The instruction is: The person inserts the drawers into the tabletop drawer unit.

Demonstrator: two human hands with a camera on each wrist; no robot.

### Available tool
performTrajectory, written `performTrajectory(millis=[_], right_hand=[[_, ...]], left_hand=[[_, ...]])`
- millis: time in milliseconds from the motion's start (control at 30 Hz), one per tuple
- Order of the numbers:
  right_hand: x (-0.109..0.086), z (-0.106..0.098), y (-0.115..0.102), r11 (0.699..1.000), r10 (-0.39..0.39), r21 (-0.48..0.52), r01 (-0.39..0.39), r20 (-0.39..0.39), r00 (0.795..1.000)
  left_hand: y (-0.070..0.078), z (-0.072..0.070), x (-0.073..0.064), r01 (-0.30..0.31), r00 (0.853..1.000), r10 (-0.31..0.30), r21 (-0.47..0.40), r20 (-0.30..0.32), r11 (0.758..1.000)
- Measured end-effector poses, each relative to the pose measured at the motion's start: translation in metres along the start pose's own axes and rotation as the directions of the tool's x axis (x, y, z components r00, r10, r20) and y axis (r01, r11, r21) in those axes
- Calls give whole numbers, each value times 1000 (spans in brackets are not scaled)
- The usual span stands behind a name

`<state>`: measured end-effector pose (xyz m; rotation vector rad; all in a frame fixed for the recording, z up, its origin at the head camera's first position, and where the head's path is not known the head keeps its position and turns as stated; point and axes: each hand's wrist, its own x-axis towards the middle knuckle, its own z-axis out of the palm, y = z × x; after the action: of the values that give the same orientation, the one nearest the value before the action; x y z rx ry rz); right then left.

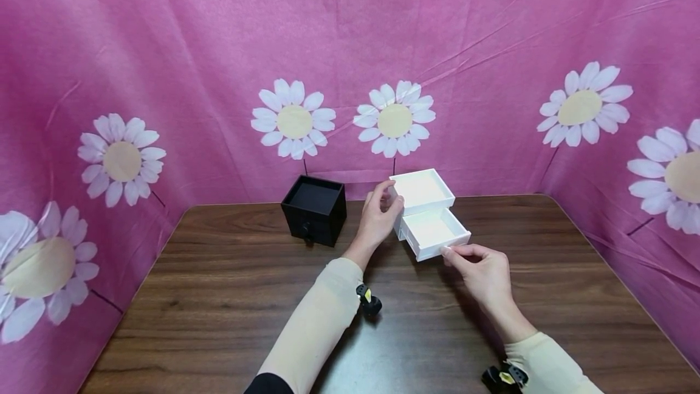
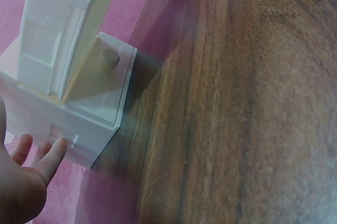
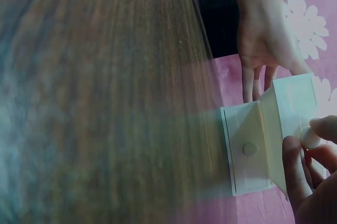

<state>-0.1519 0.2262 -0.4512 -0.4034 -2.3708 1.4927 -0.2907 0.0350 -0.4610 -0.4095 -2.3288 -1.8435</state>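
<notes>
A small white drawer box (image 1: 421, 190) with a shallow recessed top stands toward the back of the table, right of centre. Its upper drawer (image 1: 434, 230) is slid out toward the viewer, and the drawer's inside shows white and bare. My right hand (image 1: 487, 272) pinches the round white knob (image 3: 309, 137) on that drawer's front between thumb and fingers. Against the box's left side rests my left hand (image 1: 377, 217), fingers fairly straight. Below, the lower drawer (image 2: 113, 84) sits closed, its own round knob (image 2: 108, 60) facing out.
A black drawer box (image 1: 314, 205) with a dark knob stands to the left of the white one. Pink cloth (image 1: 350, 29) printed with white daisies hangs around the back and sides of the wooden table (image 1: 229, 297).
</notes>
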Motion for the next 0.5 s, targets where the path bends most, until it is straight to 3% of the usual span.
performTrajectory(millis=[500], right_hand=[[4, 1, 2, 999, -10, -44, 9, -29, 1000]], left_hand=[[0, 1, 0, -5, 1000, 5, 1, 3, 1000]])
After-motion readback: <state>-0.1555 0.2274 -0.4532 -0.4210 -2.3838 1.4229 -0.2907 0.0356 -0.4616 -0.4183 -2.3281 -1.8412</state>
